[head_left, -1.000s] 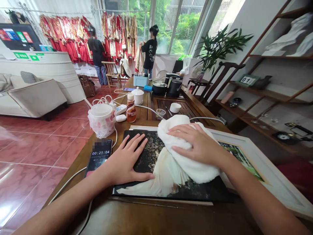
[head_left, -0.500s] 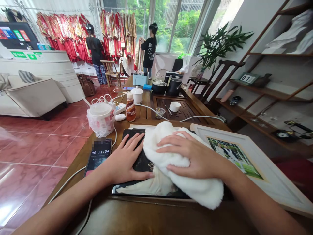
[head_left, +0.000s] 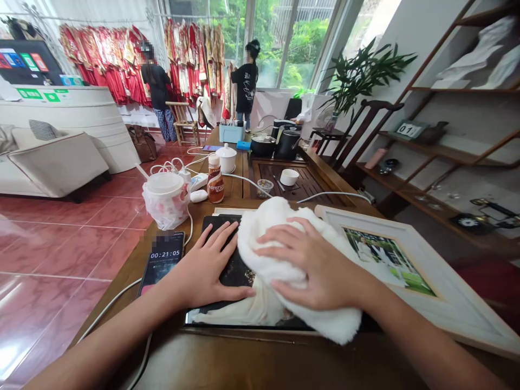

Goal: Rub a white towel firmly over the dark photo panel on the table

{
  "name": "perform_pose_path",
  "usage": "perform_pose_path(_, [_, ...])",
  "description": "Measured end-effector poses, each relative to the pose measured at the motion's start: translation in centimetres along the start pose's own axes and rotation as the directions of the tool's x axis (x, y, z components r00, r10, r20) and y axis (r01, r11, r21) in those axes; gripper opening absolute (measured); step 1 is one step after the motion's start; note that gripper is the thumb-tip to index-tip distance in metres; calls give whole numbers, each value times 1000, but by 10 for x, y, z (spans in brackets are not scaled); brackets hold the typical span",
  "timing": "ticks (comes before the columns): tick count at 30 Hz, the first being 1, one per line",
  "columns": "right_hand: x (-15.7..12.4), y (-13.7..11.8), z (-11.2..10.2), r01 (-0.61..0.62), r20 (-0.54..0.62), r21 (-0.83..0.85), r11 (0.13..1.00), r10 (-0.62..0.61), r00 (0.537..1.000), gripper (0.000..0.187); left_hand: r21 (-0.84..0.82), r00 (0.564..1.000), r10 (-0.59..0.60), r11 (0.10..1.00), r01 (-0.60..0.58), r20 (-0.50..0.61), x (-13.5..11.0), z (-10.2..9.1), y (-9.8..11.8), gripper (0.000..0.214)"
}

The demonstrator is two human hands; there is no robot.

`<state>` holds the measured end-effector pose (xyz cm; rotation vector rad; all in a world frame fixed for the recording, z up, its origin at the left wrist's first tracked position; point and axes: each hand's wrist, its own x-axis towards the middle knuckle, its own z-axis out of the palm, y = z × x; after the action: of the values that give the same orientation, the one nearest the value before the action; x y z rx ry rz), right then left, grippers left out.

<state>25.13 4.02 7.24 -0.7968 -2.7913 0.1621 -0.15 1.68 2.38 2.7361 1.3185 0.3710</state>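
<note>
A dark glossy photo panel (head_left: 227, 271) lies flat on the wooden table (head_left: 252, 363) in front of me. My left hand (head_left: 207, 268) rests flat on its left part, fingers spread. My right hand (head_left: 314, 262) presses a white towel (head_left: 284, 265) onto the middle of the panel, fingers curled over the cloth. The towel covers most of the panel's right side.
A white-framed photo (head_left: 410, 271) lies to the right. A phone (head_left: 161, 261) showing a timer lies to the left, with a bagged tub (head_left: 166, 198), a bottle (head_left: 215, 185), cables and tea ware (head_left: 284, 143) farther back. Two people stand at red garment racks far off.
My right hand has slid the towel leftward across the panel, from its right side to its middle. My left hand has stayed in place. The phone timer ticked from 00:21:04 to 00:21:05.
</note>
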Motion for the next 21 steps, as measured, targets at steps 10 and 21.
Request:
perform_pose_path(10, [-1,12,-5,10,50,66,998,-13,999,42,-7,1000,-7,1000,7,2,1,-1,2,96])
perform_pose_path(21, [0,28,-3,-42,-15,-52,998,41,999,40,-24,999,-10,1000,9,-32,-2,0,1,101])
